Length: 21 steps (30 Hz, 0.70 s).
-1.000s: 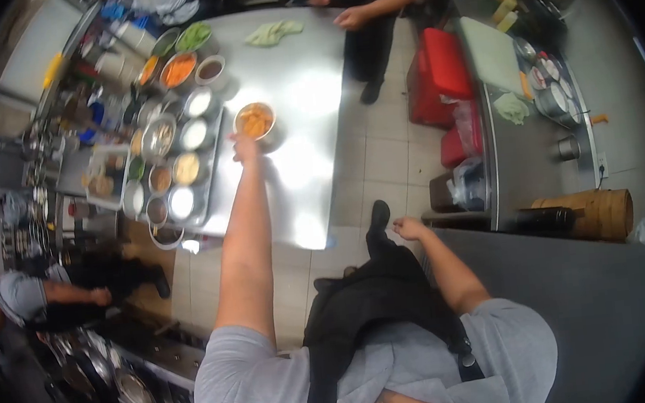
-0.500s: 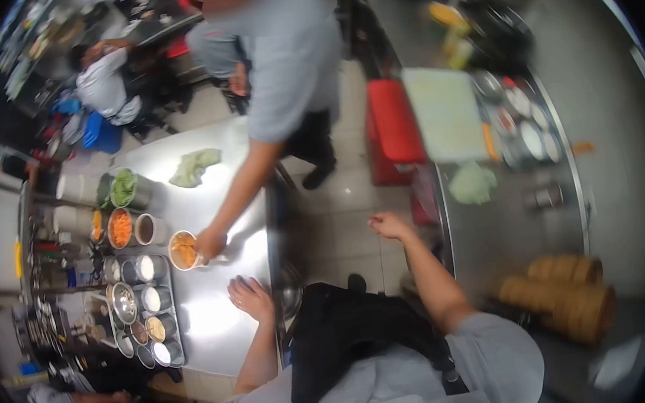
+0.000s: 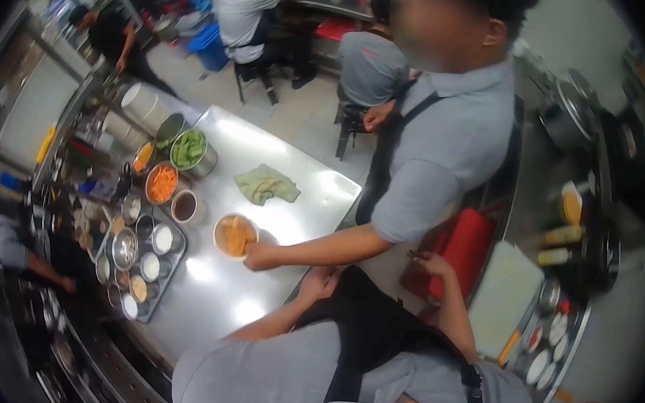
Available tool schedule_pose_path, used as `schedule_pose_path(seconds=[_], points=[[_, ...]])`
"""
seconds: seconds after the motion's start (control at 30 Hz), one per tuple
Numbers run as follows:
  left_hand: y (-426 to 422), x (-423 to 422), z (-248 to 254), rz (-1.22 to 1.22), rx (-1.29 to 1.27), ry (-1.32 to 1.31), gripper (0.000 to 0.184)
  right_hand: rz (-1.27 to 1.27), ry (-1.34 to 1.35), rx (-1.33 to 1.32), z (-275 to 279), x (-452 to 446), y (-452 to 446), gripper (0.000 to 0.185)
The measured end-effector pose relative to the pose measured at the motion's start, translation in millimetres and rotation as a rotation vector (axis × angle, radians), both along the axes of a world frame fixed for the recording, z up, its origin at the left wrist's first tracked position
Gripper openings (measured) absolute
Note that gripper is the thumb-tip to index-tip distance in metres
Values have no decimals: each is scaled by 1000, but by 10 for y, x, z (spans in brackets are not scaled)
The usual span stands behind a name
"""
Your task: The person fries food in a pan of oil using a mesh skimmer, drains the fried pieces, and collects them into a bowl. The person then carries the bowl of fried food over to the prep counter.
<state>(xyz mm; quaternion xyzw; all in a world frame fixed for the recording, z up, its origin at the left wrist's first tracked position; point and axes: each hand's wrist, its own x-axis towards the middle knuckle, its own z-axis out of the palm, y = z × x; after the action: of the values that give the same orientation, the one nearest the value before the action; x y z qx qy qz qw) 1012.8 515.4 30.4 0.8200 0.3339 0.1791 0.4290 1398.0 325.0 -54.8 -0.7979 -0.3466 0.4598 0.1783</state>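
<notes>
My left hand (image 3: 320,284) is by the steel table's near edge, against my black apron (image 3: 365,318). Its fingers are partly hidden, so I cannot tell what they touch. My right hand (image 3: 431,264) hangs at my other side, close to a red container (image 3: 463,248), with its fingers curled in. Something small and dark may be at its fingertips; it is too small to name. Just beyond my left hand, a co-worker's hand (image 3: 263,257) touches the rim of a white tub (image 3: 220,246) holding orange-brown food pieces (image 3: 237,233).
On the steel table (image 3: 301,223) lie a green cloth (image 3: 266,184), a cup of dark liquid (image 3: 185,206), carrot strips (image 3: 161,184), green leaves (image 3: 189,147) and a tray (image 3: 175,264) of several small containers. A co-worker (image 3: 448,135) stands opposite. A cutting board (image 3: 504,293) is at right.
My view has turned to the right. My left hand has drawn back from above the table to my apron. The co-worker's hand stays at the tub.
</notes>
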Motion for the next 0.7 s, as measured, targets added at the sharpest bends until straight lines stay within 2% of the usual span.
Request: schedule_pose_path(seconds=[0.03, 0.1, 0.17, 0.2, 0.27, 0.33, 0.4, 0.47, 0.53, 0.63, 0.7], points=[[87, 264, 201, -43, -99, -16, 28, 48, 4, -14, 136, 67, 113, 46], [144, 559, 286, -38, -189, -31, 30, -244, 277, -78, 445, 74, 395, 46], [350, 882, 160, -187, -93, 22, 30, -254, 352, -47, 141, 279, 495, 44], [447, 1019, 232, -151, -83, 18, 30, -313, 426, -26, -1, 446, 571, 41], [613, 1321, 428, -29, -151, 12, 23, -204, 445, -97, 3, 681, 841, 41], [881, 1522, 87, 114, 20, 6, 25, -100, 461, -170, -111, 868, 1037, 41], [1160, 1670, 21, 321, 160, 31, 25, 130, 399, -188, -369, 1175, 1336, 44], [1352, 1690, -119, 525, 247, 226, 28, 329, 347, -259, -307, 1375, 1674, 48], [1386, 1680, -180, 602, 464, 208, 34, 472, 312, -318, -181, 1428, 1939, 51], [1336, 1784, -60, 601, 572, 337, 39, 555, 488, -317, -43, 1522, 2397, 56], [1333, 1806, -50, 623, 537, 361, 39, 656, 519, -312, -28, 1506, 2676, 55]])
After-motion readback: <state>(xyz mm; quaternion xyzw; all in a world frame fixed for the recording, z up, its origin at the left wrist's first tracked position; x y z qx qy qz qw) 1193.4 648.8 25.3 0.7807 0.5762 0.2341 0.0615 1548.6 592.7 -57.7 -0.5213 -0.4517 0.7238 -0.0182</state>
